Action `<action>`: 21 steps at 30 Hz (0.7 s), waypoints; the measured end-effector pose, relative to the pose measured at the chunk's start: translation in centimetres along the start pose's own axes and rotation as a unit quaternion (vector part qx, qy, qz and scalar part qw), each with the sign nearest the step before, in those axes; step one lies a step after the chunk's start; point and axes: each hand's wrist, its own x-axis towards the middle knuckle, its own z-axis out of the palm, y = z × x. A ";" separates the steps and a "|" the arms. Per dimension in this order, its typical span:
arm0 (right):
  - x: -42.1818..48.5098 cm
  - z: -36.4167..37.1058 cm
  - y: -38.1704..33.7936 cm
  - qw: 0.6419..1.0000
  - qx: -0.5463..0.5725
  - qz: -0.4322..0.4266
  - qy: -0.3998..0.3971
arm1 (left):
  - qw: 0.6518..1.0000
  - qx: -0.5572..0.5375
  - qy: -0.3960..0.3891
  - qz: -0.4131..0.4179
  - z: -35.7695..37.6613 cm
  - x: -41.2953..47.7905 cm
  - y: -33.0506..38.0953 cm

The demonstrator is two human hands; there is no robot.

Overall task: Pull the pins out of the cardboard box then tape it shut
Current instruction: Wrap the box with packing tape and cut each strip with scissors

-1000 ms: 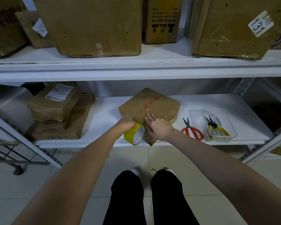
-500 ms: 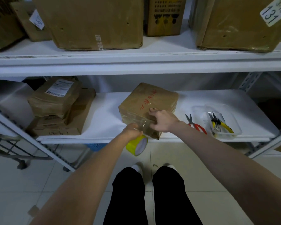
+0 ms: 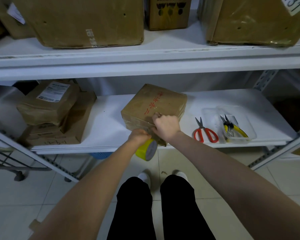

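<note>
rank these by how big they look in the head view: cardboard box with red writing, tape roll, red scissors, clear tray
1. cardboard box
2. clear tray
3. red scissors and tape roll: these look about alike, and the roll is nearer the camera, so I won't rank them.

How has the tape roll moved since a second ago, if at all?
Yes. The tape roll dropped toward the person, from over the shelf edge to partly below it.

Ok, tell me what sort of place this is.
Probably a stockroom or parcel-packing room: white metal shelving loaded with cardboard boxes, one bearing a numbered sticker, a parcel with a shipping label, and scissors beside a tray of pliers.
</note>
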 end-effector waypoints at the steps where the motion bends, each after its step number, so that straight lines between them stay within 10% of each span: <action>1: -0.2 0.2 0.3 1.000 0.022 0.006 -0.004 | 1.000 -0.001 0.001 0.006 0.0 0.0 0.3; 8: -3.2 3.1 6.6 0.931 0.273 0.183 0.160 | 1.000 0.012 0.016 -0.007 -0.4 0.7 0.9; 13: -4.7 6.7 10.7 0.923 0.173 0.318 -0.131 | 0.997 0.071 0.016 0.002 0.2 0.5 1.2; 21: -4.4 9.9 11.9 0.914 0.141 0.327 -0.195 | 0.996 0.087 0.029 -0.025 -0.1 0.4 1.4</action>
